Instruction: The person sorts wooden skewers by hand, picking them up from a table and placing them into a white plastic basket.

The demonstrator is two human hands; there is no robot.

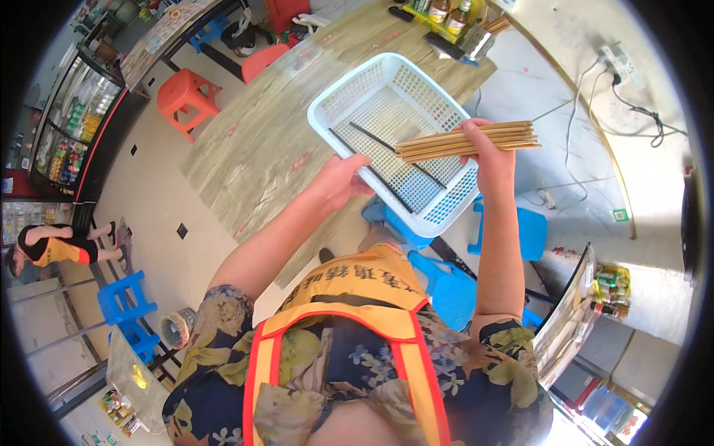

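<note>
My left hand (345, 181) grips the near left rim of a pale blue plastic mesh basket (385, 60), thumb over the edge. The basket is tilted above the front part of a wood-patterned table (268, 139). In my right hand (491, 153) is a bundle of light wooden chopsticks (429, 146), held crosswise over the basket's right side. Two dark, thin chopsticks lie inside the basket: one dark stick (371, 137) runs partly beneath the bundle, another dark stick (385, 187) rests along the left wall.
Bottles (457, 19) in a yellow holder and a metal chopstick holder (478, 42) stand at the table's far end. Blue stools (446, 290) are under and beside the table; a red stool (188, 100) stands left. A person (61, 245) is at far left. Cables (569, 128) hang right.
</note>
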